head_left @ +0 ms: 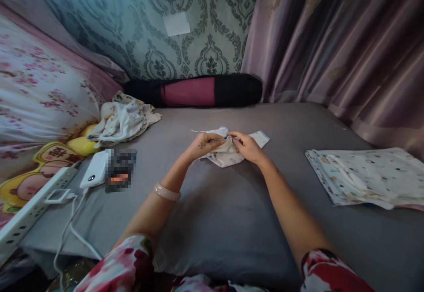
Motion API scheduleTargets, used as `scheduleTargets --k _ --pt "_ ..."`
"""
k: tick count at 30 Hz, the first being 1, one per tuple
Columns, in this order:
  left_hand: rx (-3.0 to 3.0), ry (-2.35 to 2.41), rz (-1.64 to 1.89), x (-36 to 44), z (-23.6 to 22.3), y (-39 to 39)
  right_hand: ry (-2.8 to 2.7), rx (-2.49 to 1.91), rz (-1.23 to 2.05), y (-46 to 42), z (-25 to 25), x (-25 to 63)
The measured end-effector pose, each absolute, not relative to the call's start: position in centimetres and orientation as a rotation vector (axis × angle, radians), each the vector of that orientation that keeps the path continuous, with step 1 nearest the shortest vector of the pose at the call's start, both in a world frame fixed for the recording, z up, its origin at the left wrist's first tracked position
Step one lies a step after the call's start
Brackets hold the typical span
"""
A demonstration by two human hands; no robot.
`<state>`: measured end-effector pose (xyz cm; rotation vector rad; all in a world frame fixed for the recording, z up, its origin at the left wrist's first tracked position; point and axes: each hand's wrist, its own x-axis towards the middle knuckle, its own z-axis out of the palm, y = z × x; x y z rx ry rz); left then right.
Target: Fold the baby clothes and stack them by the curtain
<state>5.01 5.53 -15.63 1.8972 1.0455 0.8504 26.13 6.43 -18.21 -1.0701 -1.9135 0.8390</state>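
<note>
In the middle of the grey sheet [212, 221] lies a small white baby garment [228, 158] with pale print, partly bunched up. One sleeve-like part with a blue edge sticks out to the right, and a thin tie trails to the left. My left hand [203, 145] pinches the cloth from the left side, thumb and fingers together. Opposite it, my right hand [247, 147] grips the same fold from the right. Both sets of fingertips almost meet at the raised edge, and the cloth partly hides them.
Folded printed cloths [367, 175] are stacked at the right. Crumpled baby clothes [127, 119] lie at the back left, near a white power bank [94, 170], a charging cable [71, 221] and a power strip [36, 201]. A black-and-pink bolster [188, 92] runs along the wall.
</note>
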Motion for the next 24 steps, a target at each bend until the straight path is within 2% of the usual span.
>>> scheduleTargets --k 4,8,14,20,24 --pt "1.879 1.067 0.87 4.8 -15.7 5.6 -1.96 -1.075 0.708 6.7 -18.2 26.4" --pt "1.768 1.243 1.111 4.2 -15.6 5.8 -1.908 -1.18 0.545 7.3 -18.1 27.3" --pt "1.567 1.441 1.379 2.2 -15.6 6.2 -1.782 -1.355 0.546 7.9 -18.3 28.9" --pt "1.515 1.539 1.368 0.4 -17.0 5.9 -1.707 -1.394 0.647 8.1 -18.7 29.5" --pt "1.66 1.451 1.203 0.0 -18.4 5.4 -1.679 -1.414 0.696 8.2 -18.8 29.8"
